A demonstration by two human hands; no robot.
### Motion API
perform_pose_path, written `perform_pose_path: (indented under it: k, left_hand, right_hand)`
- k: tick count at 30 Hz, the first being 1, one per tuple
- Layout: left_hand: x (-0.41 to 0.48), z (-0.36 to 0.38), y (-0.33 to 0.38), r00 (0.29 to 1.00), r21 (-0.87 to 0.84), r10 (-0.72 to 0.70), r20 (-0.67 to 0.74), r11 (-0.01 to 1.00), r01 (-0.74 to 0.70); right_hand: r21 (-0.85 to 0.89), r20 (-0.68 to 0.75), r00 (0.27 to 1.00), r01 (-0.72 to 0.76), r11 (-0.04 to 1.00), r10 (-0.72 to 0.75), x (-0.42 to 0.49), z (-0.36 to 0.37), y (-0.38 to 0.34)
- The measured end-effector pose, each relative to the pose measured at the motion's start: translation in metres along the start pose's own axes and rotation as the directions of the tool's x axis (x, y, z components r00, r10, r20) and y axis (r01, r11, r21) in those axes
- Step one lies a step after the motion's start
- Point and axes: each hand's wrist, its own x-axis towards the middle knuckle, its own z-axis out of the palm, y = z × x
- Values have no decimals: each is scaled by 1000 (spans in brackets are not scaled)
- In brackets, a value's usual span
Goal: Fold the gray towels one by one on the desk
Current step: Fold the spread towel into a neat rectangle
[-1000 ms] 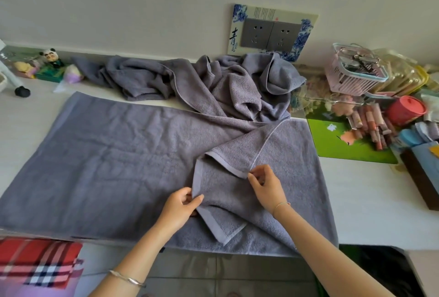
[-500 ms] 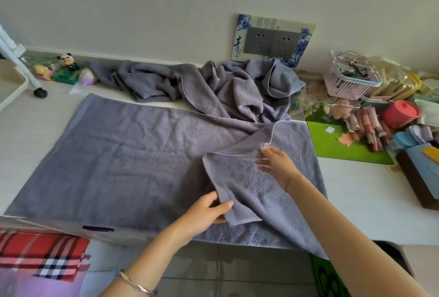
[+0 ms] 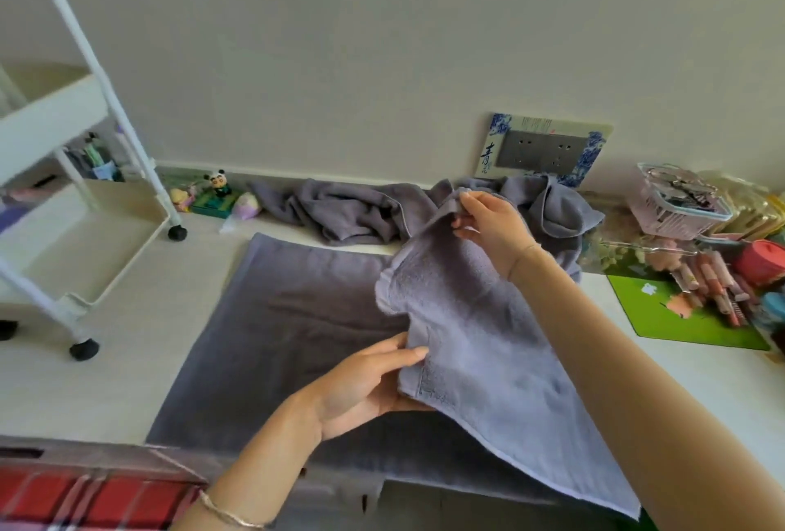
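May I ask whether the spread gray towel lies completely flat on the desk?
No, the left hand and right hand hold one end of the gray towel raised.

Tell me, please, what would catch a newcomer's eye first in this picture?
The big gray towel lies spread mid-desk, its right end lifted: the right hand pinches the top corner, the left hand grips the lower edge. Behind it, crumpled gray towels lie against the wall; a white cart stands left.
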Motion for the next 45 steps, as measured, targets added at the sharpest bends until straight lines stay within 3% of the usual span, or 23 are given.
perform_pose_path:
  k: [5,12,14,16,19,22,26,32,34,37,39,42,43,45]
  left_hand:
    - [-57,-56,32,999,36,11,-42,999,-10]
    - [-124,-168,40,923,-140,-11,-385,989,-46]
    - [-128,-203,28,860,-115,-88,-502,993,34]
    - [-127,-233,9,767,-36,-184,-614,978,206]
    - [-118,-269,-27,645,133,-250,-722,865,484]
    - [-110,-290,-40,585,306,-134,-800,747,590]
    - [-96,-290,-30,578,345,-29,-815,778,525]
    - [-86,-294,-34,587,583,230,-777,616,530]
    - [-80,-295,-30,574,596,273,-772,625,504]
    - [-65,-297,-26,526,582,320,-788,665,469]
    - [-55,-299,-24,490,587,357,-795,655,475]
    - [-49,-300,-20,473,645,441,-763,574,505]
    - [-48,-301,-19,478,672,474,-740,547,499]
    - [-48,-301,-17,481,719,535,-695,496,487]
  right_hand:
    - [-24,45,999,-4,1000,5,18,99,-1]
    - [-114,132,990,-41,993,56,59,249,39]
    - [-215,182,974,-96,972,136,73,276,64]
    - [-399,204,956,-116,909,211,80,288,98]
    - [-589,215,945,-76,805,247,80,275,145]
    - [-602,186,943,-113,791,277,63,248,167]
    - [-577,117,956,-157,801,271,33,211,178]
    - [-650,70,997,24,759,28,51,194,164]
    - [-709,68,998,43,704,7,75,193,158]
    - [-802,29,994,-40,596,106,106,183,167]
    - [-897,28,987,-46,439,160,119,174,177]
    - [-978,103,980,69,195,169,127,169,177]
    - [-978,137,981,111,179,137,129,169,174]
    - [-951,180,982,188,244,-55,131,168,168]
